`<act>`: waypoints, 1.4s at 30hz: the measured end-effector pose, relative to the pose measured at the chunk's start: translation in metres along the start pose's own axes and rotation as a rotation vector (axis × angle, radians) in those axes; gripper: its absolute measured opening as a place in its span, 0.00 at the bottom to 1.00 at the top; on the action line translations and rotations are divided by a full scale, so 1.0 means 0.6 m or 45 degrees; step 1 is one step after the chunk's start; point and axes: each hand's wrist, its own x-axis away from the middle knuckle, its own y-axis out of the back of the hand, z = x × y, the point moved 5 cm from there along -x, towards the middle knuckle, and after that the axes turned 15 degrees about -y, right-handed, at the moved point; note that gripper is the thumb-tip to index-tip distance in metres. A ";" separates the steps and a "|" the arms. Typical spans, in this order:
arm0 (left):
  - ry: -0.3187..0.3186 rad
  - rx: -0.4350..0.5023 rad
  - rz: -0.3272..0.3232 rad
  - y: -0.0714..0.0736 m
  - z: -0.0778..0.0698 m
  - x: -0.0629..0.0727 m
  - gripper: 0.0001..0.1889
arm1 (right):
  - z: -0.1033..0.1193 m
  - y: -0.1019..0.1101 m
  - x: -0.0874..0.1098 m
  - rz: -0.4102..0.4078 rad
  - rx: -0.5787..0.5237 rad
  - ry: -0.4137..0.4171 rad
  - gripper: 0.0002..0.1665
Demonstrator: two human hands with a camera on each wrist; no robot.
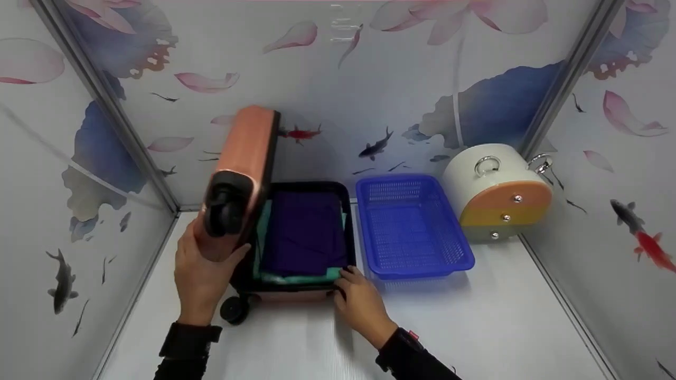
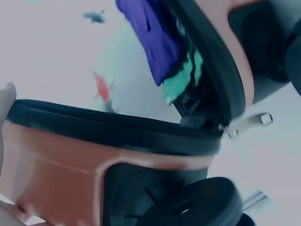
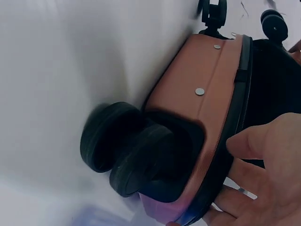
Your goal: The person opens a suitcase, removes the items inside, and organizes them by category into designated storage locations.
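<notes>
A rose-gold suitcase lies with its lid point(image 1: 245, 153) raised on the left and its base point(image 1: 296, 295) flat on the white surface. Folded dark purple cloth point(image 1: 306, 232) lies in the base on top of green cloth point(image 1: 334, 273); both also show in the left wrist view. My left hand point(image 1: 200, 274) grips the near end of the lid below its black wheel point(image 1: 227, 206), thumb at the rim side. At the base's near right corner, my right hand point(image 1: 364, 303) holds the black rim point(image 3: 225, 150), thumb on one side and fingers on the other, beside a double wheel point(image 3: 131, 150).
A blue plastic basket point(image 1: 375, 258) stands right of the suitcase. Behind it to the right is a cream rounded box point(image 1: 459, 179) with orange, yellow and green drawers. Printed panels point(image 1: 327, 95) with metal corner strips enclose the back and sides.
</notes>
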 end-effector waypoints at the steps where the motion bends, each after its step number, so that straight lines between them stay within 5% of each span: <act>1: 0.046 0.024 -0.018 0.006 0.007 0.000 0.62 | -0.002 0.002 0.001 -0.011 0.022 0.001 0.14; 10: 0.402 0.290 -0.077 0.025 0.072 0.018 0.58 | -0.024 0.020 0.009 -0.073 0.108 -0.002 0.15; 20: 0.983 0.587 0.100 0.064 0.169 0.079 0.54 | -0.027 0.021 0.011 -0.083 0.059 0.011 0.10; 28: 1.198 0.774 0.207 0.058 0.214 0.133 0.51 | -0.023 0.017 0.012 -0.071 0.066 -0.003 0.11; 31: 1.248 0.706 0.282 0.053 0.225 0.152 0.52 | -0.021 0.015 0.013 -0.078 0.051 0.010 0.10; 35: 1.236 0.458 0.565 0.049 0.228 0.169 0.54 | -0.020 0.012 0.015 -0.081 0.033 0.013 0.10; 38: 1.059 0.210 0.764 0.046 0.219 0.168 0.57 | -0.021 0.011 0.015 -0.083 0.040 0.018 0.10; 42: 0.775 -0.150 0.752 0.055 0.184 0.147 0.46 | -0.024 0.009 0.015 -0.088 0.060 0.025 0.10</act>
